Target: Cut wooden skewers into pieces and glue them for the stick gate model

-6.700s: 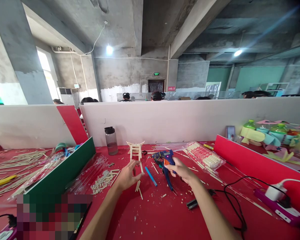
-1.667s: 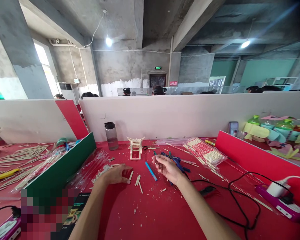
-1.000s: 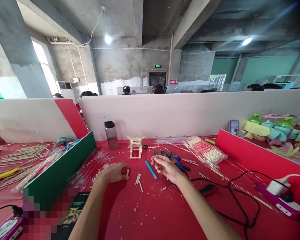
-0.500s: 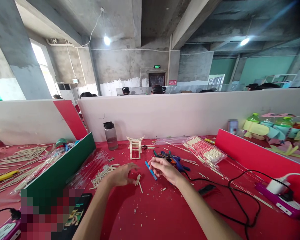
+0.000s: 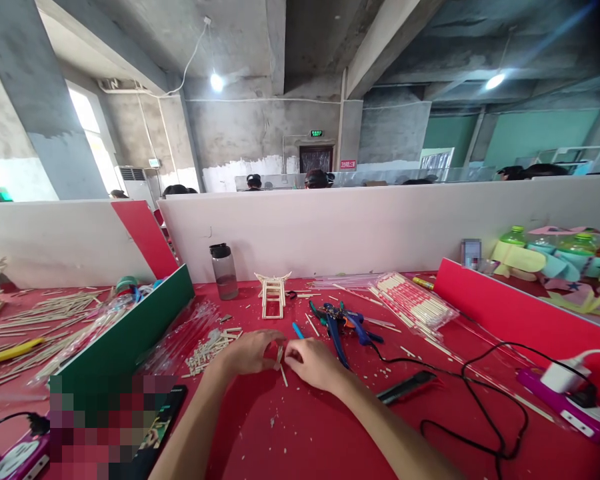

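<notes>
My left hand (image 5: 254, 350) is curled over the red tabletop, its fingertips closed on a few short wooden sticks (image 5: 279, 355). Facing it, my right hand (image 5: 311, 363) has thumb and fingers pinched together close beside those sticks; anything between them is too small to make out. A loose thin wooden stick (image 5: 284, 377) lies just below the fingertips. Behind my right hand a blue rod (image 5: 297, 329) is partly covered. Farther back stands a small frame built of wooden sticks (image 5: 273, 297). Left of my left hand is a heap of short cut sticks (image 5: 210, 350).
Pliers with blue handles (image 5: 336, 330) lie right of my hands, near a black utility knife (image 5: 407, 387) and a black cable (image 5: 460, 373). A water bottle (image 5: 223, 273) and bagged sticks (image 5: 413, 300) stand farther back. A green divider (image 5: 130, 327) and a phone (image 5: 155, 433) are at left.
My right hand has moved down and left from beside the blue rod to the short sticks, and its fingers have drawn together. The left hand stays nearly in place.
</notes>
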Demonstrator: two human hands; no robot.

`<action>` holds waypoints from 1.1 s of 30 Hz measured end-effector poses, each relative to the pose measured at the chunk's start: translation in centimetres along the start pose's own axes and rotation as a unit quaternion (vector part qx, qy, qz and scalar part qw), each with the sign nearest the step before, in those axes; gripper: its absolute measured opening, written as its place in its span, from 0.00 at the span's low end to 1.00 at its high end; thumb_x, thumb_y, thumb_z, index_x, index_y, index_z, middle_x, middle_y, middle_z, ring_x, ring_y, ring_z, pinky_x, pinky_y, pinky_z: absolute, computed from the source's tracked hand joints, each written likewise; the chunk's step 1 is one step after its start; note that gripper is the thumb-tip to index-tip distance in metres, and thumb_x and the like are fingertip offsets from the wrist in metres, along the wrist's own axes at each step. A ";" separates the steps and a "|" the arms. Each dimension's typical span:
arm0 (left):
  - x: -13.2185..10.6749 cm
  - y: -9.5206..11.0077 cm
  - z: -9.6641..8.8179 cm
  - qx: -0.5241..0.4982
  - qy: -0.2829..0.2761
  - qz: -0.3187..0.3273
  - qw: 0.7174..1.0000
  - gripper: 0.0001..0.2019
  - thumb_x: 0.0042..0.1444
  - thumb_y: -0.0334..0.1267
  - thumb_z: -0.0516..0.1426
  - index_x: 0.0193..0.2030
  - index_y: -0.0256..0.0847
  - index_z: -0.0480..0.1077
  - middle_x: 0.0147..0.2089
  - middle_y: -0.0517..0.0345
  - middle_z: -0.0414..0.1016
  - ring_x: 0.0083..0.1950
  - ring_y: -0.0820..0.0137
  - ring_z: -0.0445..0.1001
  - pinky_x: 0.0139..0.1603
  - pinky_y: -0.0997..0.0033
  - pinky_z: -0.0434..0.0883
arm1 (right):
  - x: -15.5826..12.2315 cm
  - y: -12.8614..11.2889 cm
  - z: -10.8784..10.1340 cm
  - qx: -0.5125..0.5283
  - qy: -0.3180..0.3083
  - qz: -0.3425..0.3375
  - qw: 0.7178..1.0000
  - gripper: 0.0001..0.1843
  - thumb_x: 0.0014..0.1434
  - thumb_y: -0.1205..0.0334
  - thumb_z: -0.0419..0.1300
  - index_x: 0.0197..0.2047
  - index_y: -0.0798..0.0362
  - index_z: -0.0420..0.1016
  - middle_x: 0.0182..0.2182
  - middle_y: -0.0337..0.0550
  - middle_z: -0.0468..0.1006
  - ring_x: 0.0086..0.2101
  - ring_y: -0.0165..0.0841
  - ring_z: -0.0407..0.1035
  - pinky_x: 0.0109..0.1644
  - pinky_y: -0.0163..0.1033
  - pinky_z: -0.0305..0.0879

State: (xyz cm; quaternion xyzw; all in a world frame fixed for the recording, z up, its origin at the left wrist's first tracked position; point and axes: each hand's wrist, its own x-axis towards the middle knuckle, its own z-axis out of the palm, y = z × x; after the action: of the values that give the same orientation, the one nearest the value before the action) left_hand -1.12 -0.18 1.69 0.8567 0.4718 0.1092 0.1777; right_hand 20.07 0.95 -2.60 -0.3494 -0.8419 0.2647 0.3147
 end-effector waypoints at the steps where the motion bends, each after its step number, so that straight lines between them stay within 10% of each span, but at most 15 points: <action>1: 0.0 0.2 0.0 -0.001 0.021 0.010 1.000 0.24 0.52 0.41 0.62 0.58 0.47 0.69 0.55 0.49 0.76 0.53 0.55 0.75 0.52 0.62 0.69 | 0.3 0.3 -0.1 0.035 0.028 0.025 0.999 0.04 0.57 0.61 0.62 0.34 0.47 0.79 0.30 0.43 0.81 0.32 0.37 0.73 0.37 0.39 0.62; 9: 1.1 2.3 0.8 0.003 0.138 0.089 0.986 0.25 0.59 0.39 0.59 0.63 0.46 0.62 0.60 0.48 0.69 0.60 0.58 0.69 0.61 0.61 0.65 | 1.5 1.8 -0.6 0.423 0.021 0.189 0.886 0.26 0.40 0.43 0.73 0.36 0.53 0.77 0.32 0.42 0.80 0.30 0.35 0.74 0.36 0.41 0.72; 23: 3.1 1.9 2.3 -0.341 0.230 0.010 0.911 0.15 0.53 0.38 0.62 0.47 0.37 0.71 0.35 0.55 0.78 0.37 0.67 0.76 0.43 0.67 0.72 | 1.2 0.9 -1.0 0.420 -0.006 0.154 0.894 0.28 0.36 0.44 0.75 0.34 0.56 0.78 0.30 0.44 0.81 0.34 0.40 0.78 0.39 0.43 0.74; 33: 4.0 1.1 3.4 -0.366 0.251 -0.014 0.896 0.12 0.53 0.40 0.60 0.42 0.38 0.66 0.31 0.61 0.73 0.32 0.71 0.71 0.36 0.72 0.67 | 1.5 1.8 -0.5 0.400 0.031 0.140 0.905 0.28 0.38 0.44 0.74 0.35 0.55 0.75 0.31 0.45 0.82 0.35 0.42 0.78 0.39 0.44 0.75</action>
State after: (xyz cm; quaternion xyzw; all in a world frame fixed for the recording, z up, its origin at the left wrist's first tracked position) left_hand 3.08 1.98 -0.88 0.6687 0.4395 0.4832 0.3552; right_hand 20.36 3.35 -2.97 -0.3162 -0.5972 0.6097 0.4141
